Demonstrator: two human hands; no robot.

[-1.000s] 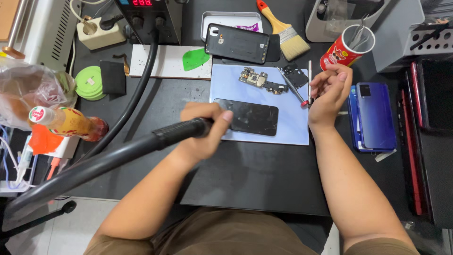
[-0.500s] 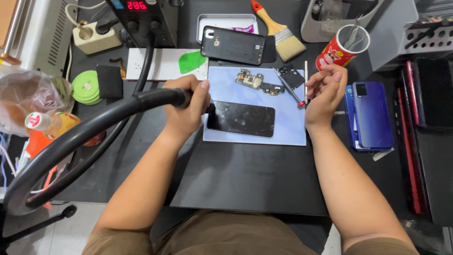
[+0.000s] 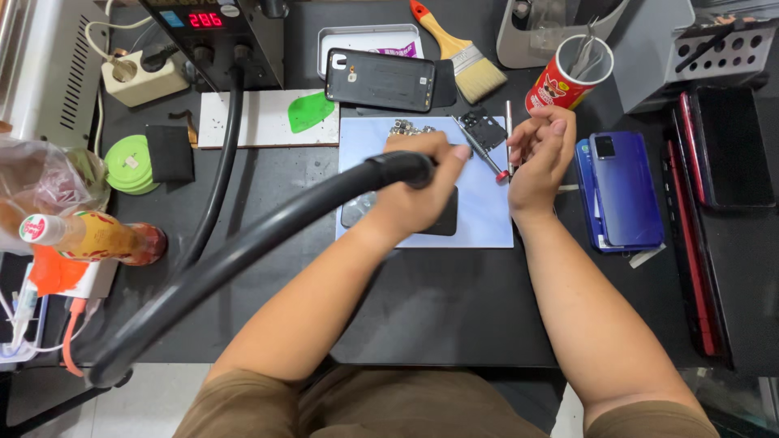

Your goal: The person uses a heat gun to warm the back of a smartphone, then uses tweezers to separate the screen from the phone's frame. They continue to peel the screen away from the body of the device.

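My left hand (image 3: 418, 191) grips the black handle of a hot-air tool (image 3: 398, 169), whose thick black hose (image 3: 243, 243) curves back to the station (image 3: 219, 32). The hand hovers over a dark phone (image 3: 442, 223) lying on a pale blue mat (image 3: 487, 211). A small circuit board (image 3: 410, 127) lies at the mat's top edge, partly hidden by the hand. My right hand (image 3: 540, 158) rests at the mat's right edge, fingers curled; a thin tool seems pinched in them, but I cannot tell. A red-tipped screwdriver (image 3: 479, 150) lies beside it.
A dark phone back cover (image 3: 381, 79) and a paintbrush (image 3: 458, 49) lie behind the mat. A red cup of tools (image 3: 564, 81) stands at the right, blue phones (image 3: 621, 191) beside it. A bottle (image 3: 89, 237), green tape rolls (image 3: 130, 164) and a green pick (image 3: 311, 112) sit left.
My left hand has carried the hot-air handle from the left toward the mat's top, over the phone and the circuit board. My right hand stays at the mat's right edge.
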